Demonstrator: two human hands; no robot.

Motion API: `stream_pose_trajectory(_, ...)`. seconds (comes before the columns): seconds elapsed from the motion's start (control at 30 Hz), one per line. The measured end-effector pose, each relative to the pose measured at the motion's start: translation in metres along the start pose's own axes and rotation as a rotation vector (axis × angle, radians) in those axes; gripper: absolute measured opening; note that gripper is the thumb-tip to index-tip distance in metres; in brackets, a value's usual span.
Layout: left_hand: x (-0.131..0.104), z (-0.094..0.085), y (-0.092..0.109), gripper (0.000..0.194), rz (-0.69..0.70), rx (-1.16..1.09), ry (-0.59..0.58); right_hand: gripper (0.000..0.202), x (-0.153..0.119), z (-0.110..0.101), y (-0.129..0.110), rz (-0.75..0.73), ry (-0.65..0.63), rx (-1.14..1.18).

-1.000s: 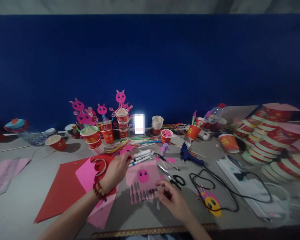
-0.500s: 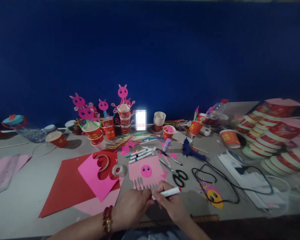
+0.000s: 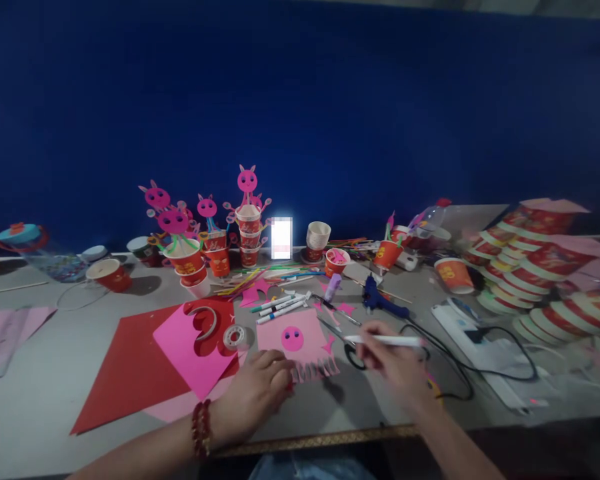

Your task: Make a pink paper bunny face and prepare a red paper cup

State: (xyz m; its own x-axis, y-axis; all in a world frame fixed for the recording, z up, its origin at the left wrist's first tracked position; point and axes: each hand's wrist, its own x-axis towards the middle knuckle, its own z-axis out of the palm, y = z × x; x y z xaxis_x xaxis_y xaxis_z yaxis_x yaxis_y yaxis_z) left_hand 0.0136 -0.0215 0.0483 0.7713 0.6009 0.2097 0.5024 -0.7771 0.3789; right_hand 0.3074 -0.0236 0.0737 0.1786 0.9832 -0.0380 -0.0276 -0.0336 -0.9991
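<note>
Head view | right fingers (image 3: 371,339) grasping white marker (image 3: 400,341) | left fingers (image 3: 273,361): cannot tell | red cup (image 3: 333,269) holds pink scraps (image 3: 337,256)

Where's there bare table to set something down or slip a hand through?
Widest patch: left, between the pink paper and the red sheet. A smaller one lies between the left hand and right hand, nearer than the fringed sheet. Crowded: behind that sheet, with markers and sticks; right, with the glue gun, power strip and leaning cups.
</note>
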Motion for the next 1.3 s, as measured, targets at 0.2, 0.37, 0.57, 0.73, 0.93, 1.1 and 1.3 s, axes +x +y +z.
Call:
stream_pose_trajectory(0.2, 0.019, 0.027, -0.011, 0.022, -0.025, 0.221, -0.011, 0.022, 0.023, 0.062, 0.057, -0.165, -0.248, -0.222)
stream_pose_trajectory(0.37, 0.014, 0.036, -0.013, 0.016, -0.035, 0.247, -0.038, 0.013, 0.039, 0.075, 0.066, -0.283, -0.210, -0.275)
stream_pose_trajectory(0.57, 0.010, 0.043, -0.018, 0.012, -0.026, 0.210, 0.014, 0.018, 0.043, 0.077, 0.081, -0.313, -0.204, -0.335)
stream_pose_trajectory(0.73, 0.009, 0.042, -0.020, 0.012, -0.042, 0.168, -0.017, 0.017, 0.043, 0.074, 0.085, -0.294, -0.239, -0.367)
stream_pose_trajectory(0.93, 0.010, 0.039, -0.020, 0.011, -0.039, 0.121, -0.012, 0.019, 0.044, 0.075, 0.081, -0.305, -0.261, -0.425)
stream_pose_trajectory(1.1, 0.011, 0.038, -0.020, 0.013, -0.056, 0.091, -0.016, 0.018, 0.044, 0.074, 0.081, -0.309, -0.282, -0.446)
stream_pose_trajectory(1.3, 0.008, 0.043, -0.022, 0.016, -0.056, 0.123, -0.037, 0.019, 0.044, 0.074, 0.080, -0.314, -0.293, -0.460)
